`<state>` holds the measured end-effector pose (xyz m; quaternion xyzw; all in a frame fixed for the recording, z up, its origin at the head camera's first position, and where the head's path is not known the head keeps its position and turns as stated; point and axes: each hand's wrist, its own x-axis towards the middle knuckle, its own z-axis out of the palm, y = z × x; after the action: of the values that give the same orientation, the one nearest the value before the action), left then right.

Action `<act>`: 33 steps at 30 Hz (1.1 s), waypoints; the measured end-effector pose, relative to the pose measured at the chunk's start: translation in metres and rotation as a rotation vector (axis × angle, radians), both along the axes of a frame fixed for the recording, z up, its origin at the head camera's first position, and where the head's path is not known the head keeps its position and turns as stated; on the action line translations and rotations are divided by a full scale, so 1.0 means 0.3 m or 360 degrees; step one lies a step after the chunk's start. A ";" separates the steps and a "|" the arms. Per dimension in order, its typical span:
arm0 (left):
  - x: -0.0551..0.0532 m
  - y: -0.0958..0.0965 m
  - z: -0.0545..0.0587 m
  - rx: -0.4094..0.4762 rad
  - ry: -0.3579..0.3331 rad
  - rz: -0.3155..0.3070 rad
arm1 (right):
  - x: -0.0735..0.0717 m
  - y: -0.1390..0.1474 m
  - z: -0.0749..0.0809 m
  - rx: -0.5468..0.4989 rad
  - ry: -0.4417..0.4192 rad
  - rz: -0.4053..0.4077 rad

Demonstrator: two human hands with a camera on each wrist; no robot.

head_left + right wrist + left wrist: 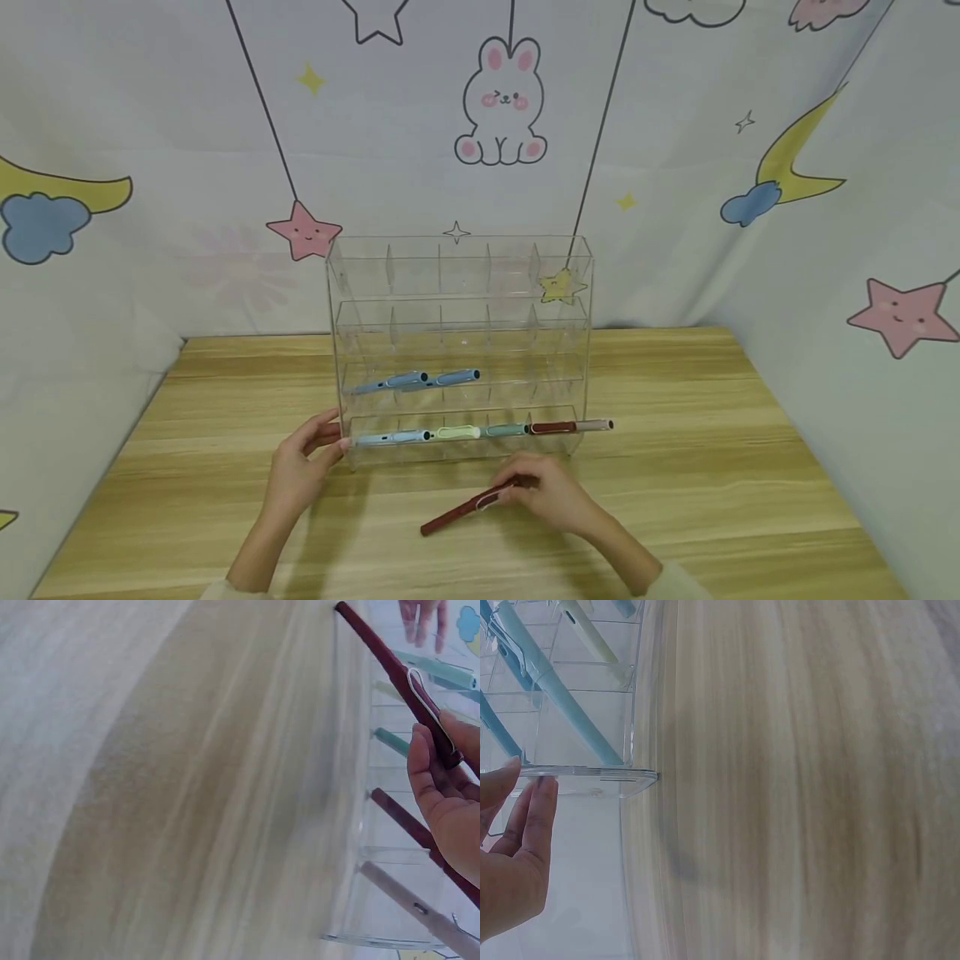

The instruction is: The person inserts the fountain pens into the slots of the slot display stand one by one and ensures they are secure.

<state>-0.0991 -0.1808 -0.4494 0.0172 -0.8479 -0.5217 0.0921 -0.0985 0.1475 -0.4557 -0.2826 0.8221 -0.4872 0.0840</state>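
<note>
A clear acrylic pen rack (461,312) with several tiers stands upright on the wooden table. My left hand (300,467) pinches the rack's left side panel low down, thumb on one face and fingers on the other, as the left wrist view shows. In front of the rack, my right hand (547,492) holds a dark red pen (457,514) by its clip end; the other end points left. The bottom tier bears a light blue pen (390,437), a pale green pen (457,432), a teal pen (504,430), another dark red pen (553,427) and a pinkish-grey pen (595,425).
Two blue pens (456,378) lie slanted on the tier above the bottom one. The wooden table (675,400) extends on both sides of the rack. Behind stands a white cloth backdrop (390,150) printed with a rabbit, stars and moons.
</note>
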 end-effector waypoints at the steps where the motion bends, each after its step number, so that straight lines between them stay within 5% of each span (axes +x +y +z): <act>1: 0.000 0.000 0.000 0.0001 0.0000 0.0000 | 0.000 0.002 0.003 -0.0019 -0.0008 0.0001; 10: 0.000 0.002 0.002 0.0004 -0.0013 0.0005 | -0.003 0.032 0.063 -0.0182 -0.0078 0.0036; 18: 0.002 0.003 0.005 0.0007 -0.0020 -0.0012 | -0.023 0.072 0.158 -0.0420 0.0036 0.0048; 33: -0.002 0.002 -0.002 0.0018 -0.0017 -0.0002 | -0.088 0.161 0.328 -0.0379 0.0202 -0.0407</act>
<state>-0.0997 -0.1800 -0.4499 0.0199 -0.8454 -0.5266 0.0871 -0.1249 0.1959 -0.3574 -0.2139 0.7914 -0.5690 -0.0647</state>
